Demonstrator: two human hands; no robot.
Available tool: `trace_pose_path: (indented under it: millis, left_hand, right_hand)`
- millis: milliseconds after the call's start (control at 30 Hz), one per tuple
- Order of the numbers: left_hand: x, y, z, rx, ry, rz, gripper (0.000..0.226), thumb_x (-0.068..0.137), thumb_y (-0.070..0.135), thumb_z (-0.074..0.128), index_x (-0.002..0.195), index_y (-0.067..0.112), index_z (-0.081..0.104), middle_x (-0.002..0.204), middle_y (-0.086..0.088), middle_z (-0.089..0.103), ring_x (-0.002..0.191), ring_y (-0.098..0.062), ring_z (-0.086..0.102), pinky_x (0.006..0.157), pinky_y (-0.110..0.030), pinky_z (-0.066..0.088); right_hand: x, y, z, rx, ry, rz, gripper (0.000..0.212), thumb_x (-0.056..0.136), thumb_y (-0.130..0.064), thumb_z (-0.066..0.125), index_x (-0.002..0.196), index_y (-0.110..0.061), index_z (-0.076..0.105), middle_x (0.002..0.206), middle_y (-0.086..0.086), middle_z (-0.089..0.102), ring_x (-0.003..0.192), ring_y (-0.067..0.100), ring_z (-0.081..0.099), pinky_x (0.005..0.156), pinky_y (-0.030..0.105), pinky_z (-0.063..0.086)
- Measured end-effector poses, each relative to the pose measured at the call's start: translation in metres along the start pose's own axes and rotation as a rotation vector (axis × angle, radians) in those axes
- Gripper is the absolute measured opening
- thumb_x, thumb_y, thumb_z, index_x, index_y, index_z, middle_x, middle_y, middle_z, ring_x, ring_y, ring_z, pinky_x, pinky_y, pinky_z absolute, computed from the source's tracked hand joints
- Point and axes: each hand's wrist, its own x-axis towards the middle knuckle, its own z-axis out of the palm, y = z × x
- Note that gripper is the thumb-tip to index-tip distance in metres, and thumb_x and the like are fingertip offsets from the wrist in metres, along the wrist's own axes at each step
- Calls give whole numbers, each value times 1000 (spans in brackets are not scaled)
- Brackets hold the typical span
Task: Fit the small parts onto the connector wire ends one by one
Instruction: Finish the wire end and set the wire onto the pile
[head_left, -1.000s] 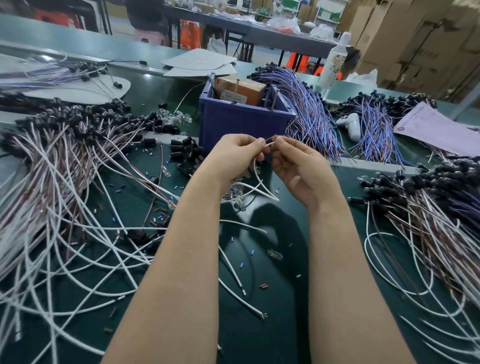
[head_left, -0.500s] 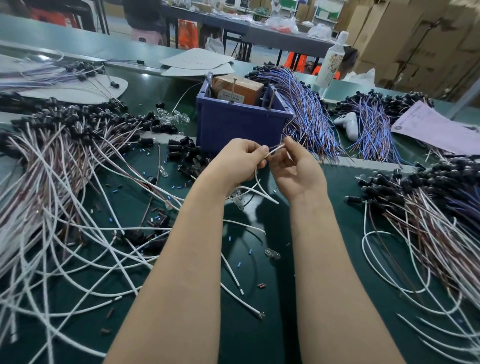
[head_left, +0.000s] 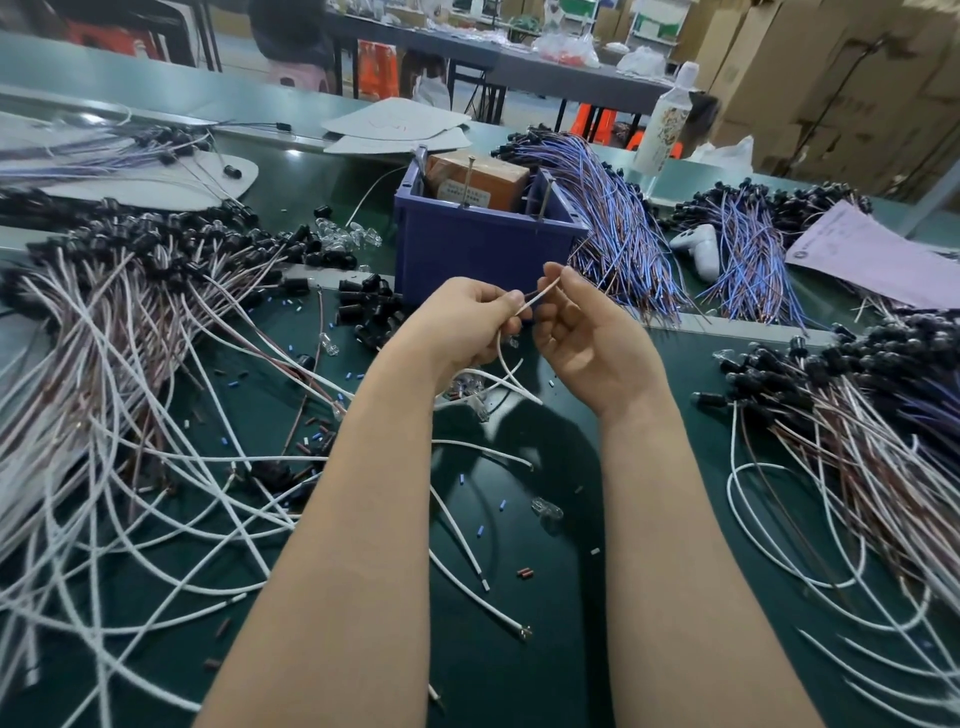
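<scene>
- We see both hands raised over the desk (head_left: 519, 649), just in front of the blue bin (head_left: 483, 254).
- Left hand (head_left: 457, 327): thumb and forefinger pinched shut on a thin wire (head_left: 540, 297), with its white tail looping down below the palm toward the desk.
- Right hand (head_left: 587, 338): fingertips closed on the same wire's upper end, near the bin's front wall. Whether a small part sits between those fingertips we cannot tell; it is too small to make out.
- Step in hand, as we judge it: one wire end is being held taut between the two hands, for threading or seating a part on it.
- Loose supply: white wires (head_left: 156, 493) tangled at left, small blue and dark bits (head_left: 311, 447) scattered on the desk, black caps (head_left: 369, 306) beside the bin.
- At right, a pile of wires (head_left: 857, 415) with black ends, probably the finished lot.
- Next move, we reckon, calls for a steady left-hand pinch while the right slides the part squarely along the end, without bending the tip.
</scene>
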Motion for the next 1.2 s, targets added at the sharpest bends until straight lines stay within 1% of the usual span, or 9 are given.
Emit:
trace_pose_path:
  millis: [233,400,533,633,800,900,1000,1067,1200]
  left_hand:
    - [-3,4,0,-192,-134,-58,25,101,17,44,84,7,60,47,10,45,39,0,29,39,-11,25]
    - [-5,5,-1,-294,-200,-36,27,101,17,44,84,6,62,49,9,47,43,-1,28,44,-13,23]
    - [-5,5,-1,-310,-184,4,24,99,17,48,87,4,64,52,8,51,49,-4,29,46,-13,25]
    - [-6,4,3,-236,-172,21,21,98,12,49,84,4,62,51,8,52,51,-5,31,45,-13,27]
    - [-10,8,-8,-242,-187,12,21,98,11,48,80,6,59,50,7,52,50,-5,32,46,-12,29]
    - [-9,11,-10,-306,-119,40,21,98,10,47,80,6,57,50,6,52,52,-8,30,43,-13,28]
    - [-8,9,0,-280,-95,37,22,98,9,47,80,6,58,49,7,52,52,-8,31,43,-13,26]
    - [-8,8,0,-251,-101,29,22,99,9,47,81,6,59,48,7,52,51,-7,32,43,-12,27]
    - [-7,7,0,-230,-136,20,21,98,9,47,81,5,58,48,7,51,42,-2,33,41,-12,26]
  right_hand:
    - [-3,0,1,190,-100,-34,17,93,-11,48,84,-8,63,73,4,63,56,12,58,56,16,50]
    - [-2,1,3,340,-73,-37,15,95,-8,47,86,-5,58,68,5,65,53,5,61,54,13,52]
    - [-1,0,2,253,16,-107,16,93,-2,50,82,-4,61,64,3,66,55,7,63,58,14,54]
    - [1,4,6,158,105,-158,16,92,1,53,80,-4,62,65,4,67,57,8,62,62,15,54]
    - [3,-9,-11,408,282,-189,14,94,-2,53,80,-3,57,63,5,59,46,5,55,48,13,48]
    - [3,-7,-7,183,296,-183,18,96,-6,52,79,-5,58,62,3,60,47,4,54,48,13,46]
    - [2,2,9,-60,198,-141,23,97,-21,52,82,-10,65,66,-2,69,57,6,60,57,17,50]
    - [0,2,14,-88,131,-118,20,95,-24,55,84,-12,67,71,-3,71,60,8,61,60,18,51]
    - [-2,-2,15,-18,95,-134,17,94,-10,55,82,-10,67,67,-1,69,57,8,62,57,18,52]
